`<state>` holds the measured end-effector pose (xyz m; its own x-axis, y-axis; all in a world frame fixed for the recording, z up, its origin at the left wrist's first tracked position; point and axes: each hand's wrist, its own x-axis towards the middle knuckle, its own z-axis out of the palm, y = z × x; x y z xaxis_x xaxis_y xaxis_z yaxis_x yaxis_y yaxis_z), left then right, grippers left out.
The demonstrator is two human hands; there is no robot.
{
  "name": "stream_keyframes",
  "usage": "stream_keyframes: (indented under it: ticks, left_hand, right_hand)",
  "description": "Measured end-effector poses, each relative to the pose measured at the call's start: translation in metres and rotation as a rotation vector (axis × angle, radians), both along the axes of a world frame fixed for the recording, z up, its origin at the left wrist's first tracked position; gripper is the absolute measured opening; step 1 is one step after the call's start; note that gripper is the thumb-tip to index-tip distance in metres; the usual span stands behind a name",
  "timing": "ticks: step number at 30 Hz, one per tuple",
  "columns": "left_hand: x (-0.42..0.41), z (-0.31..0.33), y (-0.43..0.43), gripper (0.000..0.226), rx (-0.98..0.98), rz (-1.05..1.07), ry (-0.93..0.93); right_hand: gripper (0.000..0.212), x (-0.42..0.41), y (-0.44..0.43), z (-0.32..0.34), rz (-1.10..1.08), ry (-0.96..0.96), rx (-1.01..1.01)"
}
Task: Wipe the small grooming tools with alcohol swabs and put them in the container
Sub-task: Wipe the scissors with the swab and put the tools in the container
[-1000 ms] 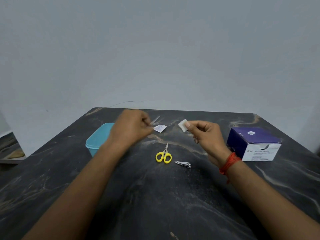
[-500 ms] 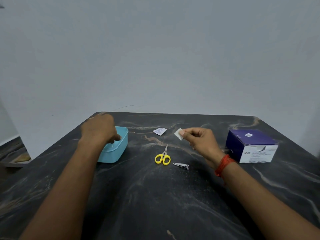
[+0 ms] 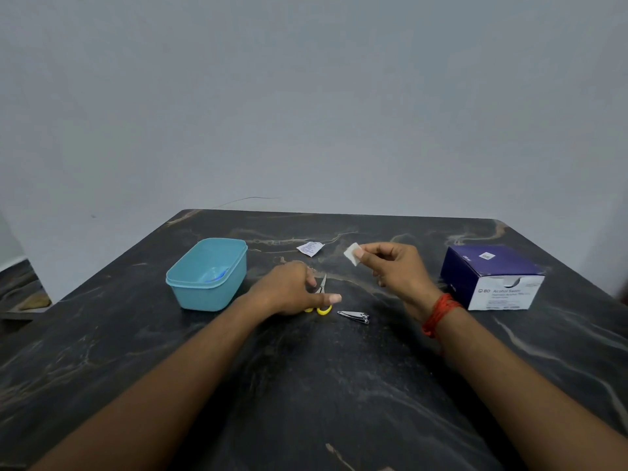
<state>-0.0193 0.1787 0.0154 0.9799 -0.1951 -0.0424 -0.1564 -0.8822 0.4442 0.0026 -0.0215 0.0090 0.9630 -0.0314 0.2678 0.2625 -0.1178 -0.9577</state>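
At frame centre the yellow-handled scissors [image 3: 323, 310] are covered by the left hand [image 3: 292, 292], lowered onto them on the worktop [image 3: 339, 385] — whether its grip has closed cannot be told. A white swab [image 3: 352, 253] is pinched in the right hand [image 3: 396, 266] and held raised, presumably ready for wiping. The nail clipper [image 3: 353, 316] lies just right of the scissors — the teal container [image 3: 207, 295] is kept at left.

Both forearms are bare along their whole visible length, down to the left hand [image 3: 292, 294] and the right hand [image 3: 394, 266]. Round the right wrist sits a red-orange thread [image 3: 440, 314], wound in several turns into a thick, slightly uneven band, with a loose end trailing just below it.
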Motion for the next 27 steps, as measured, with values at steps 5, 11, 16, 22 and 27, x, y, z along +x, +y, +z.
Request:
stream_keyframes:
  ticks: [5, 11, 16, 22, 27]
  left_hand:
    - [0.003, 0.000, 0.000, 0.031, -0.034, -0.041, 0.033]
    - [0.010, -0.001, 0.008, 0.028, -0.099, -0.021, 0.012]
    - [0.014, -0.005, 0.016, 0.031, -0.518, 0.052, 0.120]
    - [0.005, -0.005, 0.002, 0.032, -1.009, -0.016, 0.191]
    - [0.000, -0.008, -0.007, 0.034, -1.011, -0.059, 0.207]
  right_hand:
    - [0.016, -0.002, 0.001, 0.000, 0.013, -0.014, -0.041]
    - [0.019, -0.001, -0.001, 0.001, -0.026, -0.010, -0.038]
    - [0.018, -0.003, -0.008, 0.008, -0.088, 0.024, 0.014]
    - [0.013, -0.005, -0.006, 0.006, -0.134, 0.054, 0.005]
    - [0.009, -0.011, 0.002, 0.011, -0.075, 0.020, 0.017]
